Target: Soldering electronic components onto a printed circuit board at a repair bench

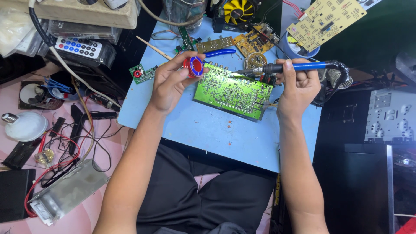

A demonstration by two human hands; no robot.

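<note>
A green circuit board (232, 92) lies solder side up on a light blue board (208, 130) across my lap. My left hand (171, 82) holds a small round red and blue spool (193, 66) just above the green board's left corner. My right hand (298, 86) grips a soldering iron with a blue handle (303, 66). The iron's tip (237, 72) points left and hovers over the green board's upper edge.
More circuit boards lie at the back: a yellow one (326, 19), a brown one (215, 43) and a small green one (142, 73). Blue-handled pliers (220, 53) lie nearby. At the left are a remote control (79, 47), a bulb (24, 125), tangled wires (69, 147) and a metal case (67, 190).
</note>
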